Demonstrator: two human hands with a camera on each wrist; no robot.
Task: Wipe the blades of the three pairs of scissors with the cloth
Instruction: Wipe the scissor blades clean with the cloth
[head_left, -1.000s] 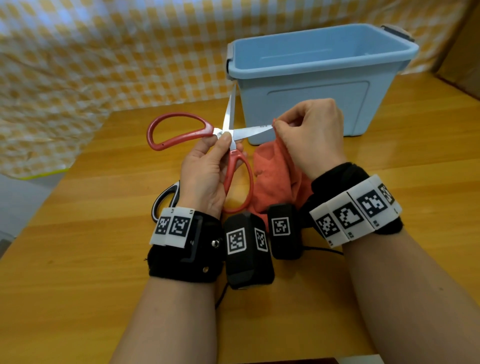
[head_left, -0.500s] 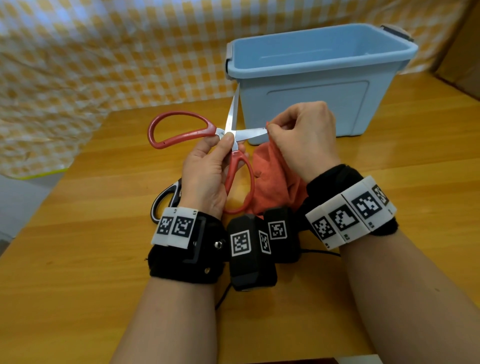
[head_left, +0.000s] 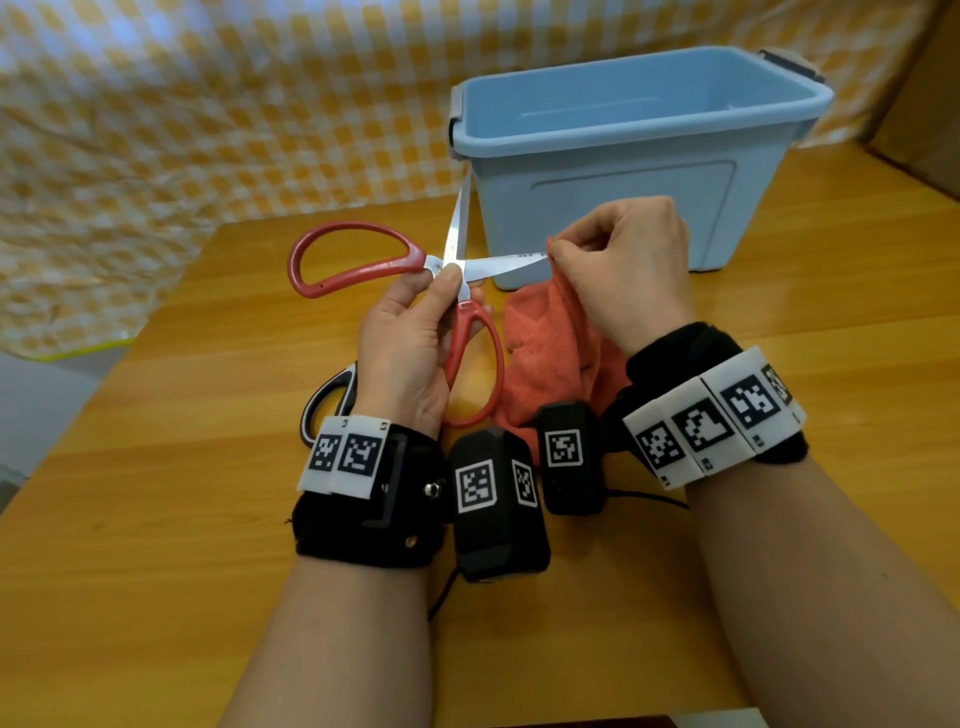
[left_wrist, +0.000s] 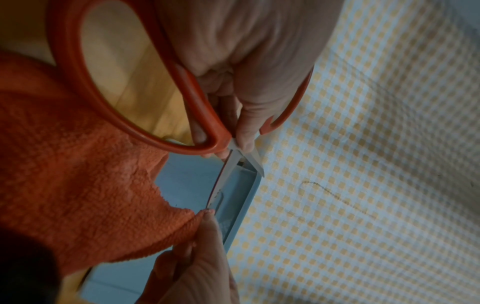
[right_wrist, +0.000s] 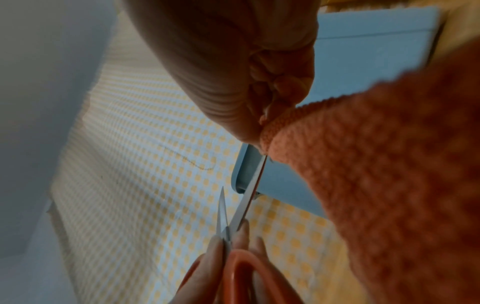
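Red-handled scissors (head_left: 387, 271) are spread wide open above the table. My left hand (head_left: 452, 283) pinches them at the pivot, thumb on top. One blade points up and away; the other blade (head_left: 504, 264) points right. My right hand (head_left: 566, 254) pinches the orange cloth (head_left: 550, 353) round that blade near its tip, and the rest of the cloth hangs down to the table. The wrist views show the cloth (left_wrist: 78, 185) (right_wrist: 376, 185) folded over the blade's (left_wrist: 221, 181) (right_wrist: 252, 191) end. Black-handled scissors (head_left: 335, 383) lie on the table, mostly hidden under my left hand.
A light blue plastic bin (head_left: 613, 218) stands open just behind the hands, close to the upward blade. The wooden table (head_left: 156, 467) stretches to the left and front. A yellow checked sheet (head_left: 156, 130) hangs behind the table.
My right hand slid the cloth a little along the blade toward the pivot, then back out toward the tip. The left hand kept its hold on the scissors.
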